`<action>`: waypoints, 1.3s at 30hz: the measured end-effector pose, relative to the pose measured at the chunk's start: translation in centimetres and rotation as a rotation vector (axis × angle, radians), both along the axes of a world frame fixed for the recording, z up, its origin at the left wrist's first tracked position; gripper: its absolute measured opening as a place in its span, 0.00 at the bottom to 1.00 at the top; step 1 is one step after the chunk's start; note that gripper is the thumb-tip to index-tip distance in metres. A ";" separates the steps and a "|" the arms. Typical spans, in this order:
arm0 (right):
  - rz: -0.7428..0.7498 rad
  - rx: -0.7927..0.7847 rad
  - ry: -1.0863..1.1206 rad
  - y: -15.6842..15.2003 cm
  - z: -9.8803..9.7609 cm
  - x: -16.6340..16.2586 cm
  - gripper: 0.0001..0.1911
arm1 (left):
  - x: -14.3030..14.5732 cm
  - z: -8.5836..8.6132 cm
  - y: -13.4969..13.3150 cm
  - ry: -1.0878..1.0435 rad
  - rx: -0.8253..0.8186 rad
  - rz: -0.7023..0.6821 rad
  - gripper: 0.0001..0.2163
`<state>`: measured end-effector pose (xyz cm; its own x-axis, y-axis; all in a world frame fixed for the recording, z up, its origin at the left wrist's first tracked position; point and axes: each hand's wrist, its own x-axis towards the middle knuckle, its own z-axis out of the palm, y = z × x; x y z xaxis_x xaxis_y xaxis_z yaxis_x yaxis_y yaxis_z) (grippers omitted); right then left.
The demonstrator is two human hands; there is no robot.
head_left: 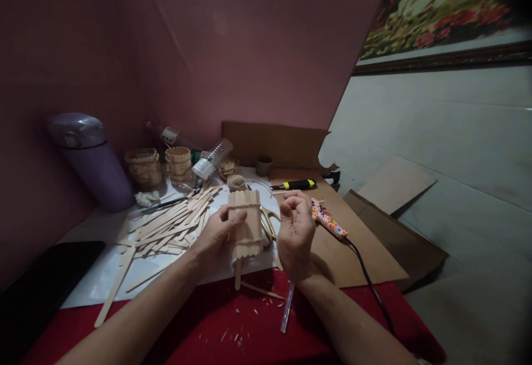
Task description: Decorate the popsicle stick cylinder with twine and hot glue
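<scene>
My left hand (216,235) is wrapped around the side of a small craft-stick cup (246,229), its thumb pressed on the front. Pale upright sticks cover the cup, and a thin band crosses it near each end. To the right of it, my right hand (296,232) is raised with curled fingers and the thumb against them; what they pinch, if anything, is too small to make out. Gold-handled scissors (272,221) lie between the hands, partly hidden by the cup. A ball of twine (236,183) sits just behind the cup.
Loose craft sticks (174,224) are heaped at left, near a purple bottle (93,160) and two finished-looking stick cups (179,165). On the cardboard (353,260) at right lie a flowered glue gun (328,221) and a utility knife (295,184). A glue stick (287,309) rests on red cloth.
</scene>
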<state>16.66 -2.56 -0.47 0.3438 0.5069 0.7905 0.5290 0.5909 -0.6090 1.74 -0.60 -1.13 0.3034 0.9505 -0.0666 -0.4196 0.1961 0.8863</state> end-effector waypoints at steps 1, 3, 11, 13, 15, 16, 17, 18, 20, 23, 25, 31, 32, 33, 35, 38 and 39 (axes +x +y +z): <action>-0.006 0.019 0.026 0.1 0.0 0.1 0.06 | -0.1 0.2 0.1 -0.022 -0.037 0.006 0.21; -0.014 0.046 0.077 0.1 0.1 0.3 0.06 | -0.4 0.6 0.2 -0.075 -0.089 0.023 0.20; 0.046 0.061 0.172 -0.3 0.1 -0.2 0.05 | -1.1 1.4 0.6 -0.196 -0.062 0.109 0.20; 0.086 0.013 0.090 -0.6 -0.1 -0.5 0.07 | -1.1 1.3 0.6 -0.208 -0.053 0.111 0.21; 0.139 -0.051 -0.039 -1.0 -0.3 -0.9 0.07 | -1.0 1.3 0.5 -0.210 -0.049 0.110 0.21; 0.162 -0.076 -0.106 -1.1 -0.5 -1.1 0.06 | -0.9 1.3 0.4 -0.207 -0.041 0.111 0.21; 0.181 -0.093 -0.167 -1.3 -0.6 -1.3 0.04 | -0.8 1.4 0.3 -0.206 -0.026 0.115 0.22; 0.189 -0.104 -0.222 -1.4 -0.8 -1.5 0.03 | -0.7 1.4 0.1 -0.205 -0.007 0.121 0.23; 0.179 -0.121 -0.324 -1.6 -1.3 -1.9 0.15 | -0.6 1.5 -0.1 -0.207 0.040 0.145 0.25; 0.133 -0.183 -0.426 -1.5 -2.0 -2.3 0.32 | -0.2 1.4 -0.3 -0.196 0.096 0.213 0.31; 0.132 -0.233 -0.426 -1.4 -2.2 -2.5 0.33 | 0.0 1.2 -0.3 -0.171 0.119 0.260 0.34; 0.268 -0.390 -0.122 -1.3 -1.5 -2.2 0.31 | -0.3 1.1 -0.2 -0.114 0.190 0.237 0.31; 0.315 -0.411 -0.050 -1.2 -1.4 -2.1 0.31 | -0.4 1.2 -0.1 -0.100 0.211 0.214 0.29; 0.374 -0.427 0.026 -1.1 -1.2 -2.0 0.31 | -0.5 1.3 -0.1 -0.085 0.235 0.199 0.27; 0.517 -0.452 0.186 -0.9 -1.0 -1.9 0.31 | -0.9 1.3 0.2 -0.056 0.277 0.209 0.23; 0.747 -0.496 0.437 -0.6 -0.7 -1.9 0.28 | -1.5 1.2 0.9 -0.049 0.279 0.287 0.21; 0.825 -0.513 0.524 -0.5 -0.6 -1.9 0.25 | -1.7 1.1 1.1 -0.062 0.269 0.317 0.21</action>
<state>14.80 -3.07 -1.11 -0.0200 0.9610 0.2757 -0.3069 0.2565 -0.9165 0.04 0.48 -0.01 -0.0110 0.9785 0.2061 -0.4761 -0.1864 0.8594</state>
